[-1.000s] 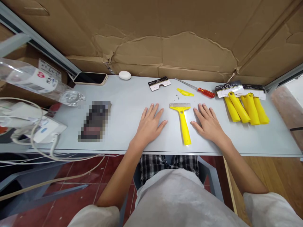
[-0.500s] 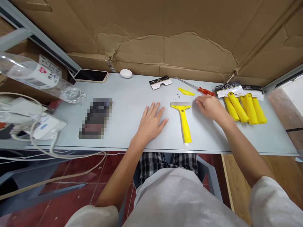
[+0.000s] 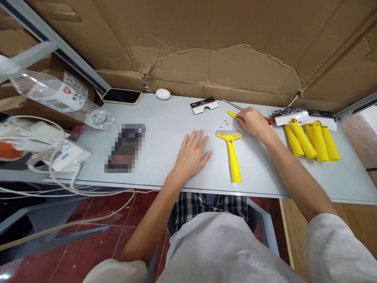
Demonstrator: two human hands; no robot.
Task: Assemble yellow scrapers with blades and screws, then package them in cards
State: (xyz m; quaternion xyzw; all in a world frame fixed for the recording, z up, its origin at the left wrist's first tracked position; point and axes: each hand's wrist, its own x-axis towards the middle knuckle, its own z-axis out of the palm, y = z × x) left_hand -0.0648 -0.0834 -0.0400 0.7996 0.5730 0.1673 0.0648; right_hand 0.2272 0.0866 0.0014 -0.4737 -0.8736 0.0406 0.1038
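Observation:
My left hand [image 3: 192, 155] lies flat on the grey table [image 3: 159, 157], fingers spread, holding nothing. Just right of it is a yellow scraper [image 3: 234, 162], its metal blade toward the back and its handle toward me. My right hand [image 3: 252, 122] has its fingertips closed on the right end of a small yellow blade cover [image 3: 231, 114], whose left tip shows. Several tiny screws [image 3: 226, 123] are scattered between that cover and the scraper. A screwdriver [image 3: 231, 103] lies behind my right hand, which hides the middle of it; its red handle end shows at the right.
Several yellow scraper handles [image 3: 316, 141] with black-and-white cards lie at the right. A loose card [image 3: 204, 105], a white oval case [image 3: 163, 94] and a phone [image 3: 122, 96] are along the back. At left are a blurred-out device [image 3: 125, 148], plastic bottle [image 3: 59, 92] and cables [image 3: 54, 173].
My right hand has moved left from beside the screwdriver handle onto the yellow blade cover. My left hand stays flat on the table. The whole view has shifted slightly.

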